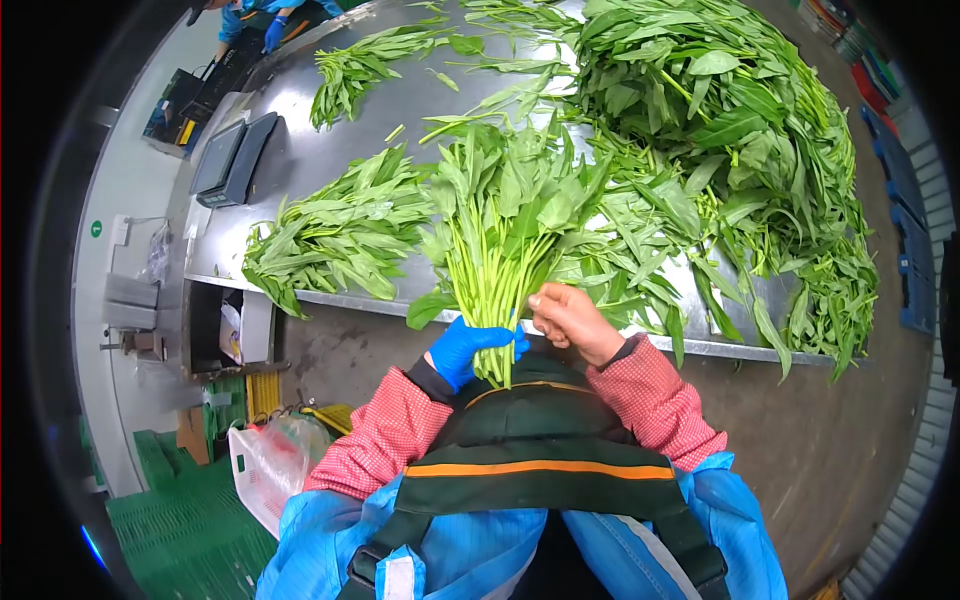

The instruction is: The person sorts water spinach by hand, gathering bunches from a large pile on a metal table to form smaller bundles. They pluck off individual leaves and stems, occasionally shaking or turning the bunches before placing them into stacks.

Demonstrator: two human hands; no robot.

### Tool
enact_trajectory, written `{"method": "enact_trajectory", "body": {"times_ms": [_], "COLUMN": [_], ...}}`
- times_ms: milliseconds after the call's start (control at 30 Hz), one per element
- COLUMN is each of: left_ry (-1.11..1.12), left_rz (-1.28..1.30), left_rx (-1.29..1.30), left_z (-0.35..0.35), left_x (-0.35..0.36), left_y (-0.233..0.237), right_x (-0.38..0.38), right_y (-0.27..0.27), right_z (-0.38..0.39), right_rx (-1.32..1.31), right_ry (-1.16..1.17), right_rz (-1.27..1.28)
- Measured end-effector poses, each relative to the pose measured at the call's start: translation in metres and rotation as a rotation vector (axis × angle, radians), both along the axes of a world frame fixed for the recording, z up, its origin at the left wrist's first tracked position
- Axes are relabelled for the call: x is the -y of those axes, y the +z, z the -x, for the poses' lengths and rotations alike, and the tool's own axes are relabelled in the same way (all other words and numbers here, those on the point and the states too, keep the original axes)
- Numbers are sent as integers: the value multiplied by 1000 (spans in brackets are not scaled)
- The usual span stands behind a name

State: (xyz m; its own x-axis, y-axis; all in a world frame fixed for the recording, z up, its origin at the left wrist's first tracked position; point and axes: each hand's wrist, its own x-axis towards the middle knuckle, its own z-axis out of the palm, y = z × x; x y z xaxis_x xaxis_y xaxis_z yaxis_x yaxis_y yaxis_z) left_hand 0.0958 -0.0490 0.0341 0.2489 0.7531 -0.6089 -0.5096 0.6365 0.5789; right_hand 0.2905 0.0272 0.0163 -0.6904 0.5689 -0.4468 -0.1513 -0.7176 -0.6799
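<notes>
My left hand, in a blue glove, is wrapped round the lower stems of a bunch of leafy greens with long pale stalks, like water spinach. The bunch stands nearly upright in front of my apron, leaves away from me. My bare right hand is at the right edge of the stems with its fingers curled in a pinch; what lies between the fingertips is too small to make out. A separate pile of the same greens lies to the left on the metal table.
A large heap of greens covers the table's right side, with loose stalks around it. A dark scale stands at the left edge. A white basket and green crates are on the floor at left. Another person's blue-gloved hand shows far left.
</notes>
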Motion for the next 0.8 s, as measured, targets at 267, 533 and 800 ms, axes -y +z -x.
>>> {"method": "enact_trajectory", "body": {"times_ms": [267, 533, 800], "left_ry": [-91, -523, -364], "left_rz": [-148, -918, -1152], "left_rx": [-107, -1778, -2191], "left_z": [16, 108, 238], "left_x": [-16, -59, -86], "left_y": [21, 47, 35], "right_x": [-3, -36, -86], "right_y": [-16, 21, 48], "right_z": [27, 50, 77], "right_rx": [210, 207, -145], "right_ry": [-368, -332, -239], "right_rz": [-375, -297, -177]}}
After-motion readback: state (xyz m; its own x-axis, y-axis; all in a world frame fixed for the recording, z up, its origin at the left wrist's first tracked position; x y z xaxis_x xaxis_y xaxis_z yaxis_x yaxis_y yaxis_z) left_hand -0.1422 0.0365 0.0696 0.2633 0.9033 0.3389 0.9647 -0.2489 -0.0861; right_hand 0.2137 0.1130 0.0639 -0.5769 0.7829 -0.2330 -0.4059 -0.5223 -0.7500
